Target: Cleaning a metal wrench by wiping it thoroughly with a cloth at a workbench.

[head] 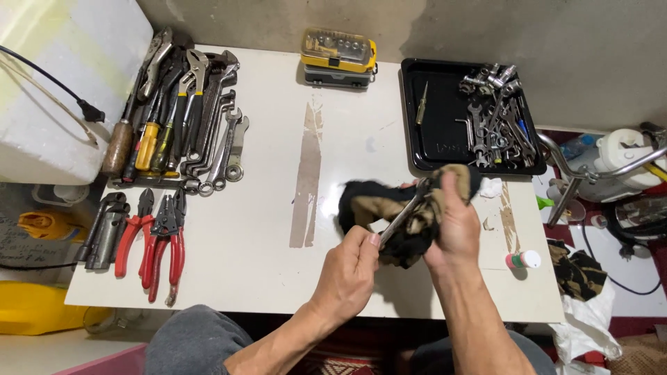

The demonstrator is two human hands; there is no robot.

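Held slantwise above the right-hand part of the counter (264,278): a slim metal wrench (405,212), upper end buried in a black-and-tan rag (389,208). Gripped at the lower end by the left hand (351,267), fingers (367,239) pinched tight on the handle, wrist bent up from the near edge. Wrapped over rag and wrench by the right hand (455,226), fingers curled shut around the cloth, forearm rising steeply. Lay just beyond: a black tray (438,146) of small wrenches and sockets near the far right corner. Stood close to the right edge: a small white bottle (524,260). Lined the left side: pliers (156,243) and spanners (215,139). Sat at the far edge: a yellow bit case (338,57). Left bare: the middle, apart from a brown streak.
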